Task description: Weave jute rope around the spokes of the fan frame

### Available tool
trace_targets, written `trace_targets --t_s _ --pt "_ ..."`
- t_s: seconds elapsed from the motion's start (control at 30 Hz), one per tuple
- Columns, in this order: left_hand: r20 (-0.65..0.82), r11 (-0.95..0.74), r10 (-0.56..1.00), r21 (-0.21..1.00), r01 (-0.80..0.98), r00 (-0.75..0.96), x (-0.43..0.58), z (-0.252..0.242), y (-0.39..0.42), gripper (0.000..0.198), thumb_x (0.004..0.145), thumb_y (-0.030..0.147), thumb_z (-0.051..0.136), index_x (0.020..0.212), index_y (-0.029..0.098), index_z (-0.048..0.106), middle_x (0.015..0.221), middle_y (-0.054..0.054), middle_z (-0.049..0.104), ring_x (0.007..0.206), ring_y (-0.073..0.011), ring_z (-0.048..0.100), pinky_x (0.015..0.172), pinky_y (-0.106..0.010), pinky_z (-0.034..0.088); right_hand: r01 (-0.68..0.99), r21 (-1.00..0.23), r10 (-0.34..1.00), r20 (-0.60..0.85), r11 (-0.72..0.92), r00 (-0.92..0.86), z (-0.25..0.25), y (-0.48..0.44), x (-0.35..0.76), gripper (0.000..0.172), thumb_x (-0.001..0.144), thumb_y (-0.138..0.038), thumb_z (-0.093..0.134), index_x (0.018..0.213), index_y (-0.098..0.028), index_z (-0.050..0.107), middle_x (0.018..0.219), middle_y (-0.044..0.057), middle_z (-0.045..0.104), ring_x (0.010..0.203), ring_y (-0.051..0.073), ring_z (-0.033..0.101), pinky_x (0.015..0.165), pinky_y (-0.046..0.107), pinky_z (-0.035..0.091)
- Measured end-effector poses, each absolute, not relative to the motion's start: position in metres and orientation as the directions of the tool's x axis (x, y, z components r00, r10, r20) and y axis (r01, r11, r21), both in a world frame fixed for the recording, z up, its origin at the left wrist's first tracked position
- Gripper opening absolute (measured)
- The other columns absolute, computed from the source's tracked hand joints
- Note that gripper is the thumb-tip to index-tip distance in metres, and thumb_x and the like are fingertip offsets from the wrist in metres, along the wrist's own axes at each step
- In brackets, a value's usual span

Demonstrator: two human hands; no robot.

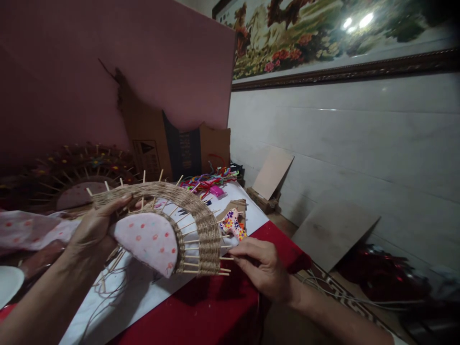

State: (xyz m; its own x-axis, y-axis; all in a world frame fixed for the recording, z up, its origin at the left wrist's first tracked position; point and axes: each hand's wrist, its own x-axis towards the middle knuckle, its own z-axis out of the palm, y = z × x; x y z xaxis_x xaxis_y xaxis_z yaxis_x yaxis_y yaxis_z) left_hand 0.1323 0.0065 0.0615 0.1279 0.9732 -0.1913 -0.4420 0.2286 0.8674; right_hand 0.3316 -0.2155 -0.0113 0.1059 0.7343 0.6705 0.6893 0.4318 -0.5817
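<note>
My left hand [94, 226] grips a half-round woven piece [201, 218] by its upper left edge and holds it above the table. The piece has a pink dotted fabric centre [151, 239], a band of jute twine and thin wooden sticks poking outward. My right hand [264, 268] is at the lower right end of the weave, its fingers pinched at the tips of the sticks there. Loose twine [108, 282] hangs beneath the piece.
A table with a red cloth [215, 306] and a white sheet [118, 306] lies below. On it are a painted glue gun [233, 224], coloured yarn [208, 182], a similar finished woven piece [72, 177] and cardboard boxes [172, 148]. Boards [334, 232] lean on the right wall.
</note>
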Motion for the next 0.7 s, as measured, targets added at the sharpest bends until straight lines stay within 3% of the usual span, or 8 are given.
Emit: trace_targets --t_s 0.17,0.3,0.47,0.6,0.7 --pt "-0.096 0.164 0.980 0.881 -0.444 0.172 0.130 0.058 0.008 0.013 0.067 0.000 0.054 0.071 0.010 0.061 0.054 -0.004 0.066 0.042 -0.0161 0.061 0.038 -0.028 0.053 0.794 -0.445 0.703 0.711 0.415 0.031 -0.010 -0.219 0.326 0.018 0.075 -0.006 0.054 0.089 -0.014 0.062 0.071 0.007 0.061 0.065 0.014 0.055 0.058 0.026 0.041" --pt "-0.051 0.119 0.986 0.879 -0.462 0.156 0.131 0.059 0.007 0.012 0.068 0.001 0.054 0.074 0.009 0.061 0.057 -0.004 0.067 0.044 -0.0165 0.062 0.040 -0.028 0.053 0.800 -0.453 0.713 0.700 0.394 0.046 -0.012 -0.222 0.312 0.016 0.076 -0.007 0.053 0.087 -0.015 0.060 0.070 0.005 0.060 0.065 0.014 0.055 0.058 0.026 0.041" --pt "-0.026 0.103 0.986 0.869 -0.484 0.165 0.130 0.060 0.006 0.013 0.068 0.001 0.054 0.077 0.008 0.061 0.059 -0.005 0.067 0.046 -0.0172 0.062 0.043 -0.030 0.054 0.734 -0.598 0.743 0.640 0.323 0.195 -0.017 -0.221 0.301 0.019 0.079 -0.009 0.050 0.094 -0.018 0.057 0.075 0.004 0.062 0.069 0.015 0.058 0.062 0.025 0.043" --pt "0.008 0.052 0.993 0.861 -0.506 0.117 0.129 0.061 0.004 0.015 0.066 0.000 0.056 0.077 0.009 0.061 0.060 -0.003 0.067 0.048 -0.0163 0.063 0.045 -0.029 0.055 0.545 -0.814 0.773 0.475 0.203 0.421 -0.020 -0.219 0.300 0.018 0.080 -0.019 0.052 0.098 -0.017 0.056 0.068 0.002 0.063 0.060 0.013 0.059 0.054 0.022 0.044" --pt "0.031 0.033 0.993 0.861 -0.508 0.117 0.130 0.063 0.002 0.015 0.066 0.000 0.056 0.077 0.009 0.061 0.061 -0.003 0.067 0.048 -0.0163 0.063 0.045 -0.029 0.055 0.425 -0.889 0.805 0.374 0.171 0.460 -0.017 -0.217 0.299 0.015 0.080 -0.025 0.054 0.090 -0.016 0.061 0.063 0.002 0.063 0.058 0.012 0.059 0.054 0.021 0.045"
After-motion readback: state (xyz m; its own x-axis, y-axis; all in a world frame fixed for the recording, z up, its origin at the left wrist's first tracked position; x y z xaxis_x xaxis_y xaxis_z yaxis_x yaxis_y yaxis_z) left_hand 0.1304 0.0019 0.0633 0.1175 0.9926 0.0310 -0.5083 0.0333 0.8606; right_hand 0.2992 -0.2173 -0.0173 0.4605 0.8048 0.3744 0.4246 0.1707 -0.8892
